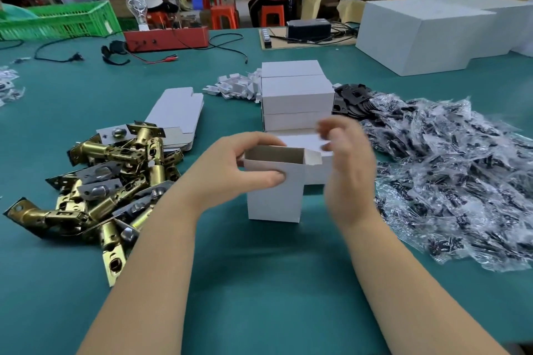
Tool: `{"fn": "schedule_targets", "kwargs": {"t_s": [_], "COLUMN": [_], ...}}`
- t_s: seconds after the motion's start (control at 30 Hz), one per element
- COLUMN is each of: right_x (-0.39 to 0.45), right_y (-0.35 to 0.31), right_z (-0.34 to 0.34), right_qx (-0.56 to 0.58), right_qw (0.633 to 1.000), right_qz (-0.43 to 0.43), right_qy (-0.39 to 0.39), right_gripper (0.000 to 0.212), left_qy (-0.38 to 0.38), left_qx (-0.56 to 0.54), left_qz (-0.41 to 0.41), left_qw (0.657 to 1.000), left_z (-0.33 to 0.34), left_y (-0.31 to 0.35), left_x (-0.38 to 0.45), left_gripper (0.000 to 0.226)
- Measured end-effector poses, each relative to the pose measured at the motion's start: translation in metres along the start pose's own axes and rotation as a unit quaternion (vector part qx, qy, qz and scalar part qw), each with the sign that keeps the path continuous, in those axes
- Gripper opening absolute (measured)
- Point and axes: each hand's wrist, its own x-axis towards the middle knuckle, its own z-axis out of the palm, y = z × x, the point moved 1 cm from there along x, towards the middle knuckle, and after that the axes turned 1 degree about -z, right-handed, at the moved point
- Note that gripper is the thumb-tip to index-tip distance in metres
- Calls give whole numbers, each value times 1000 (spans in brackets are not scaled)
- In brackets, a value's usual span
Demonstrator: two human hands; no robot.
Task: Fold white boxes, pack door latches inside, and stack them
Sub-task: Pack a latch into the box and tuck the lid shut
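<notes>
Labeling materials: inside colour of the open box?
Grey-brown inside the open box, white outside; the head view shows it, left hand gripping.

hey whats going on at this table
A person is folding a small white box on a green table. The left hand grips the box upright with its top open, and nothing shows inside it yet. The right hand is at the top flaps, blurred, so its grip is unclear. A pile of brass door latches lies to the left with flat box blanks behind it, closed boxes are stacked just behind, and bagged parts lie to the right.
</notes>
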Motion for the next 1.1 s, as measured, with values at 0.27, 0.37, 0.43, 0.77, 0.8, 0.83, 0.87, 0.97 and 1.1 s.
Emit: {"fn": "schedule_targets", "kwargs": {"t_s": [0.27,0.37,0.43,0.77,0.8,0.83,0.87,0.97,1.1], "right_x": [102,131,141,154,153,152,151,153,156], "right_y": [63,93,110,125,123,124,123,126,125], "right_z": [-41,-35,-35,-7,-7,-9,-10,-13,-16], "right_qx": [-324,-558,-661,-555,-558,-561,-558,-558,-546], "right_qw": [932,807,709,764,770,771,776,767,776], "right_qz": [160,70,75,114,120,128,135,131,142], "right_qy": [-27,-179,-235,-309,-285,-271,-262,-287,-283], "right_gripper": [21,28,25,41,39,39,40,46,44], "left_qy": [-9,-13,-15,-21,-21,-21,-21,-23,-24], "left_qx": [-39,-57,-65,-81,-81,-79,-80,-84,-86], "left_qz": [-36,-43,-39,-18,-17,-17,-17,-17,-19], "left_qw": [999,997,997,996,996,997,996,996,996], "left_z": [6,7,6,6,6,5,5,5,5], "left_y": [-2,-3,-3,-7,-7,-7,-6,-6,-5], "left_x": [5,5,5,7,7,7,7,6,5], "left_gripper": [33,33,32,33,32,31,31,31,31]}}
